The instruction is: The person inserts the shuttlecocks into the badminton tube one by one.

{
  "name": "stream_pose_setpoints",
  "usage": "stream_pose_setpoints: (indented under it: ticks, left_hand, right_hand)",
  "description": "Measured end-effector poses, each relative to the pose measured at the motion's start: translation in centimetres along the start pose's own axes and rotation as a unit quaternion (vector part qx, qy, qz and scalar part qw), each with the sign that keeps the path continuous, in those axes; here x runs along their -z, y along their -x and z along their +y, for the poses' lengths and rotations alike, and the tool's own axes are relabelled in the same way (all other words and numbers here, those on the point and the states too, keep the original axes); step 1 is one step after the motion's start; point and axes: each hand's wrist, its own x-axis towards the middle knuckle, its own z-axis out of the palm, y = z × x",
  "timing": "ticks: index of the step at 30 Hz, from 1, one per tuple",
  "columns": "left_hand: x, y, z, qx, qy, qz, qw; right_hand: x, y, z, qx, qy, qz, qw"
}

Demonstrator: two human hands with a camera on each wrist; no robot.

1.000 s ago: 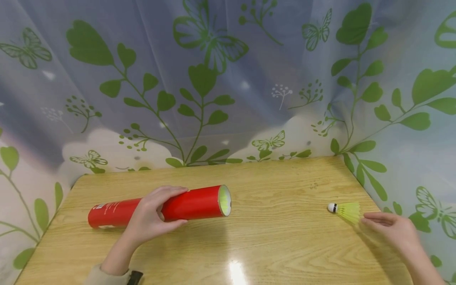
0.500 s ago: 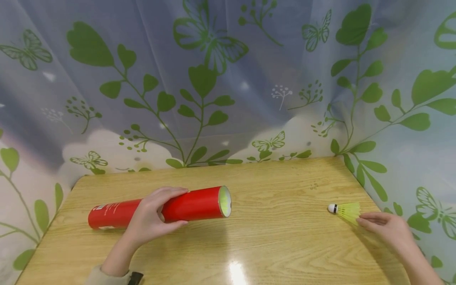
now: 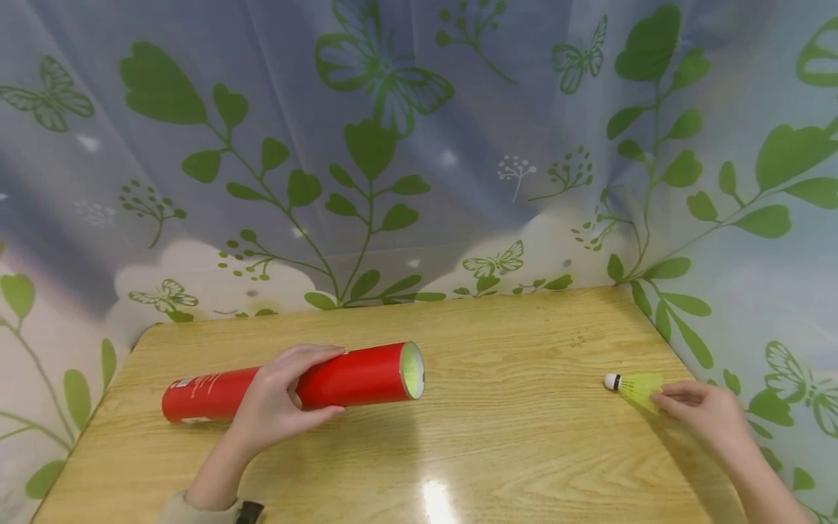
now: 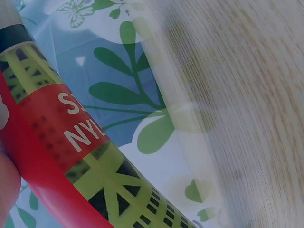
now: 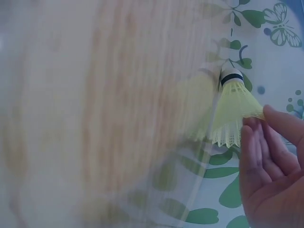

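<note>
My left hand (image 3: 278, 400) grips a red shuttlecock tube (image 3: 366, 372) around its middle, thumb on the near side and fingers over the far side. The tube lies slanted, its round open end facing right with pale yellow-green inside. In the left wrist view the tube (image 4: 107, 166) shows a clear or printed strip with a yellow-green pattern and partial lettering. At the right, a yellow shuttlecock (image 3: 638, 389) lies on its side, its white cork with a black band pointing left. My right hand (image 3: 710, 418) pinches its skirt edge between thumb and fingers; the right wrist view shows the shuttlecock (image 5: 232, 111) closely.
The wooden table (image 3: 511, 437) carries a bright light reflection near its front. A patterned curtain (image 3: 445, 218) with green leaves and butterflies hangs behind the table and along both sides. A dark band (image 3: 249, 511) sits at the left sleeve.
My right hand has moved a little to the left and farther onto the shuttlecock's skirt, its fingers closing on the edge. The left hand and the tube have stayed in place.
</note>
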Motion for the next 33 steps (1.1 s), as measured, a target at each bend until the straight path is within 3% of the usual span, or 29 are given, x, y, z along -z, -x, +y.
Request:
stream_pose_setpoints:
  ticks: [12,23,33]
  left_hand:
    - [0.0,0.0,0.0,-0.002,-0.004,0.002,1.0000]
    - [0.0,-0.1,0.0,-0.002,-0.009,-0.002,1.0000]
    - [-0.1,-0.1,-0.2,-0.002,-0.011,-0.004,0.9999]
  right_hand:
    - [-0.1,0.4,-1.9,0.003,-0.032,0.052,0.9981]
    - [-1.0,0.7,-5.8,0.062,-0.065,0.096,0.9913]
    - [-2.2,0.9,-10.7,0.126,-0.115,0.119,0.9782]
